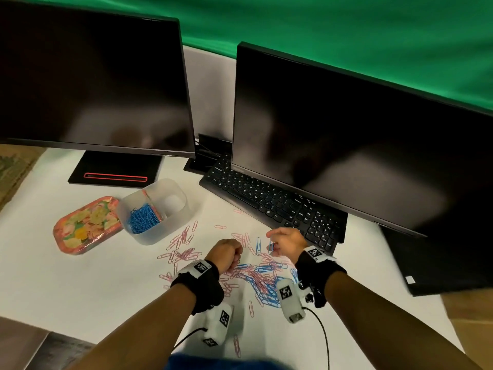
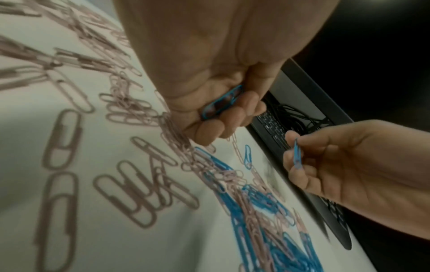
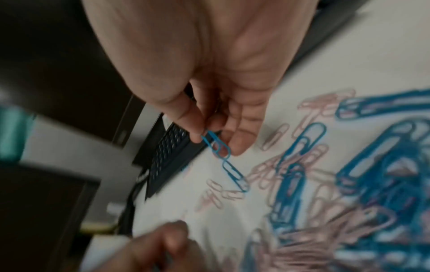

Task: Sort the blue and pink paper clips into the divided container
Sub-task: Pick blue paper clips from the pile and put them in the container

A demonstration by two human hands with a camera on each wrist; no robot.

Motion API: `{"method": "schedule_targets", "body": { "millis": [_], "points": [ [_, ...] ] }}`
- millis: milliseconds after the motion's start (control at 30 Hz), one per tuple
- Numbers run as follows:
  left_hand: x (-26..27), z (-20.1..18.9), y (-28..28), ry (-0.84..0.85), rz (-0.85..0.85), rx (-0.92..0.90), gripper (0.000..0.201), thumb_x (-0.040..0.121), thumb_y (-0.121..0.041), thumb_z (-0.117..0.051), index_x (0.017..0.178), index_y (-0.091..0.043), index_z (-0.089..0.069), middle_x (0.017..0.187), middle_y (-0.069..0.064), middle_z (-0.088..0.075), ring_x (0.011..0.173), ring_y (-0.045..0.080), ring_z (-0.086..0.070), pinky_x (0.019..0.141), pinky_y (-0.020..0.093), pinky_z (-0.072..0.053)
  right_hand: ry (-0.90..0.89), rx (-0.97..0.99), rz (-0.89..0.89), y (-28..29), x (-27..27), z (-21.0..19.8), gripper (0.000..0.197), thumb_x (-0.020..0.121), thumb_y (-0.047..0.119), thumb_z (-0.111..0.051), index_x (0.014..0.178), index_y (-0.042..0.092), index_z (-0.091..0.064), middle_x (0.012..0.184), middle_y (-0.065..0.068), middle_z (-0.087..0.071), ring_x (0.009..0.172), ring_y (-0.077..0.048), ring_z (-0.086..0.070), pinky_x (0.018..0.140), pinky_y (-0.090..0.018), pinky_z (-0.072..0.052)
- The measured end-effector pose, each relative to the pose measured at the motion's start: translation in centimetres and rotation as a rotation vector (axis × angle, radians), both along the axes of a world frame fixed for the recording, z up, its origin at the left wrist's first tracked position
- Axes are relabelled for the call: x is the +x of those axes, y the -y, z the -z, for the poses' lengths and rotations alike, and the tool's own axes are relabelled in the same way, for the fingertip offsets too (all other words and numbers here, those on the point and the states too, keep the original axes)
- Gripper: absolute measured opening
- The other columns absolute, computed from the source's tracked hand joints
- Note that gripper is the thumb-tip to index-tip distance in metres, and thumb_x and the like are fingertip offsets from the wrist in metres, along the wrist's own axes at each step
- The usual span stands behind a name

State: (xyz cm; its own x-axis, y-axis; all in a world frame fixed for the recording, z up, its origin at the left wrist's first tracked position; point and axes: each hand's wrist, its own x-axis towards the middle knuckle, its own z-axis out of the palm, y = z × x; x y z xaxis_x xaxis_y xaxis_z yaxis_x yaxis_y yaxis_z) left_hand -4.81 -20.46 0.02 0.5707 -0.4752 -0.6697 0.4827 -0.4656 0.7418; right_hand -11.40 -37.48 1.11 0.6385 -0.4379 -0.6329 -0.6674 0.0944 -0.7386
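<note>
The right hand (image 1: 286,241) pinches a blue clip (image 1: 271,247), hanging long axis down, just off the tabletop (image 1: 93,284). The left hand (image 1: 226,253) is fisted round another blue clip (image 2: 221,103). The container (image 1: 153,209), its near compartment full of blue clips, lies forward and left, nearer the left hand, so that hand likely has the shorter carry.
</note>
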Motion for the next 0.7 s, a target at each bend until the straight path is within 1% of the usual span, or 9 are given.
{"method": "schedule_targets", "body": {
  "millis": [67,133,200,267,400,467,533,600,700],
  "points": [
    [-0.1,-0.1,0.3,0.086,0.054,0.050,0.029,0.091,-0.007,-0.040,0.066,-0.012,-0.054,0.057,0.001,-0.044,0.045,0.013,-0.037,0.049,0.022,-0.028,0.034,0.208,0.129,0.1,0.1,-0.9,0.024,0.091,-0.006,-0.045,0.079,0.006,-0.061,0.065,-0.010,-0.052,0.057,-0.022,-0.057,0.046,-0.024,-0.046],
    [-0.3,0.5,0.2,0.324,0.237,0.174,0.019,0.089,-0.012,-0.049,0.075,-0.018,-0.062,0.072,-0.003,-0.059,0.060,0.009,-0.052,0.058,0.022,-0.037,0.039,0.316,0.148,0.2,0.1,-1.2,0.021,0.092,-0.003,-0.046,0.082,0.005,-0.062,0.070,-0.010,-0.057,0.062,-0.023,-0.059,0.052,-0.027,-0.046],
    [-0.7,0.8,0.0,0.480,0.458,0.277,0.010,0.085,-0.018,-0.056,0.083,-0.026,-0.061,0.086,-0.002,-0.066,0.075,0.014,-0.062,0.071,0.021,-0.048,0.026,0.353,0.157,0.1,0.2,-1.3,0.021,0.093,-0.001,-0.044,0.084,0.006,-0.062,0.074,-0.010,-0.061,0.064,-0.022,-0.058,0.055,-0.028,-0.045],
    [-1.0,1.1,-0.1,0.598,0.625,0.359,0.012,0.082,-0.021,-0.059,0.092,-0.027,-0.062,0.098,0.000,-0.068,0.090,0.020,-0.064,0.082,0.029,-0.053,-0.009,0.338,0.179,0.0,0.4,-1.4,0.019,0.092,0.001,-0.045,0.086,0.007,-0.062,0.073,-0.009,-0.060,0.062,-0.021,-0.056,0.054,-0.027,-0.041],
    [-0.9,1.1,-0.2,0.766,0.699,0.412,0.014,0.085,-0.021,-0.058,0.098,-0.023,-0.063,0.106,0.000,-0.062,0.099,0.022,-0.059,0.085,0.032,-0.050,-0.115,0.105,0.098,-0.2,1.1,-0.6,0.010,0.090,0.012,-0.056,0.080,0.012,-0.059,0.065,-0.003,-0.050,0.052,-0.017,-0.045,0.049,-0.023,-0.029],
    [-0.9,1.0,-0.3,0.763,0.688,0.408,0.011,0.085,-0.018,-0.057,0.093,-0.024,-0.063,0.104,-0.001,-0.060,0.097,0.022,-0.059,0.084,0.032,-0.051,-0.198,-0.229,-0.154,-0.5,1.3,-0.3,0.008,0.086,0.022,-0.064,0.086,0.014,-0.063,0.074,0.001,-0.058,0.067,-0.018,-0.057,0.058,-0.023,-0.039],
    [-0.8,0.9,-0.4,0.752,0.666,0.392,0.011,0.083,-0.017,-0.057,0.089,-0.025,-0.063,0.101,-0.002,-0.058,0.094,0.021,-0.059,0.084,0.032,-0.051,-0.251,-0.494,-0.298,-1.2,1.6,-0.2,0.016,0.083,0.026,-0.067,0.095,0.015,-0.066,0.091,0.000,-0.066,0.084,-0.018,-0.062,0.070,-0.021,-0.044],
    [-0.7,0.6,-0.7,0.734,0.615,0.355,0.012,0.082,-0.016,-0.058,0.086,-0.025,-0.064,0.098,-0.003,-0.058,0.091,0.020,-0.059,0.083,0.032,-0.051,-0.273,-0.607,-0.390,-2.2,2.1,-0.2,0.021,0.084,0.024,-0.067,0.103,0.017,-0.064,0.106,-0.004,-0.067,0.094,-0.020,-0.064,0.072,-0.021,-0.048],
    [-0.3,0.3,-1.2,0.670,0.478,0.280,0.016,0.078,-0.008,-0.056,0.080,-0.022,-0.063,0.086,-0.005,-0.061,0.081,0.017,-0.060,0.070,0.022,-0.049,-0.331,-0.685,-0.489,-3.2,3.0,-0.4,0.026,0.088,0.013,-0.063,0.114,0.016,-0.059,0.117,-0.007,-0.064,0.106,-0.023,-0.065,0.075,-0.026,-0.053]
  ]
}}
